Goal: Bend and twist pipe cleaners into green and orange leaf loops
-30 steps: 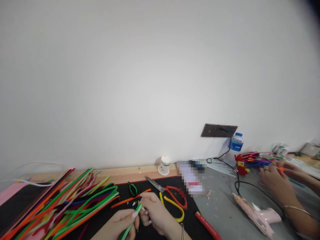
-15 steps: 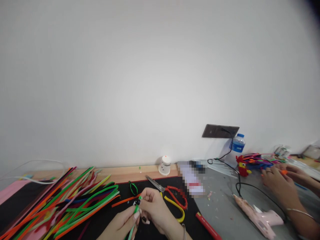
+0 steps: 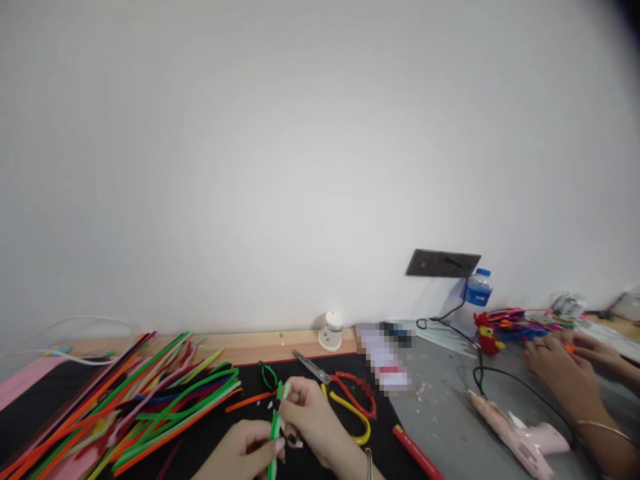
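My left hand (image 3: 244,451) pinches the lower part of a green pipe cleaner (image 3: 275,425), near the bottom of the view. Just above it, my right hand (image 3: 315,420) has thumb and fingers closed on the upper part. A paler green strand shows beside the bright one near the right fingertips. Behind my hands a short orange pipe cleaner (image 3: 250,403) and a small green-and-black loop (image 3: 269,377) lie on the black mat (image 3: 200,440). Scissors (image 3: 313,367) with one red and one yellow handle lie just beyond my right hand.
Colourful pipe cleaners (image 3: 165,420) are piled on the left. A white cup (image 3: 331,332) stands by the wall. To the right are a red tube-like stick (image 3: 415,453), a pink glue gun (image 3: 515,437) with cord, a water bottle (image 3: 477,293), a red figure (image 3: 487,337) and another person's hands (image 3: 565,367).
My left hand has slid down along the pipe cleaner, away from my right hand. More of the green strand now shows between and above my fingers.
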The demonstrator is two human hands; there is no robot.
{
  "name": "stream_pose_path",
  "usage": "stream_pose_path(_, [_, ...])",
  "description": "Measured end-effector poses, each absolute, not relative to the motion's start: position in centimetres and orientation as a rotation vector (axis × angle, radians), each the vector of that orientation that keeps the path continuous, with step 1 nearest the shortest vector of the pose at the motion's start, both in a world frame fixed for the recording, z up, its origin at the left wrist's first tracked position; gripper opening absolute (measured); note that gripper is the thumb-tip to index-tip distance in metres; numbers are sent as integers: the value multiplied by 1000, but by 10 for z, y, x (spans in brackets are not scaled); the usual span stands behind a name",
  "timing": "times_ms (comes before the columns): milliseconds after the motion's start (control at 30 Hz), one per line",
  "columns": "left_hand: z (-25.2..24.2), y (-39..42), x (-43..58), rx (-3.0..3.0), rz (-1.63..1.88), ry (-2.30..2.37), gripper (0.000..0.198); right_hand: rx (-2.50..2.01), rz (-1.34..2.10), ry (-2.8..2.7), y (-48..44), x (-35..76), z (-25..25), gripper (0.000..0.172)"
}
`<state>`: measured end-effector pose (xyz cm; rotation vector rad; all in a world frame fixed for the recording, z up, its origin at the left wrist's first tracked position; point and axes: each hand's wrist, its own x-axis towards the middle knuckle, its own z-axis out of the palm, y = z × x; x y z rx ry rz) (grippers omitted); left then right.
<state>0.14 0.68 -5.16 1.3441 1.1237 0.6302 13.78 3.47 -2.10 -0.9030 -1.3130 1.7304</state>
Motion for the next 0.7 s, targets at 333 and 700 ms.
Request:
stream_pose_path(333, [-45,2,3,1523,698,1179,38,-933,1809,-1353,27,137,-7,25])
stream_pose_path(700, [-42,9,-9,1596,858,1235,21,-878,2020,-1303,30,142,-10,37])
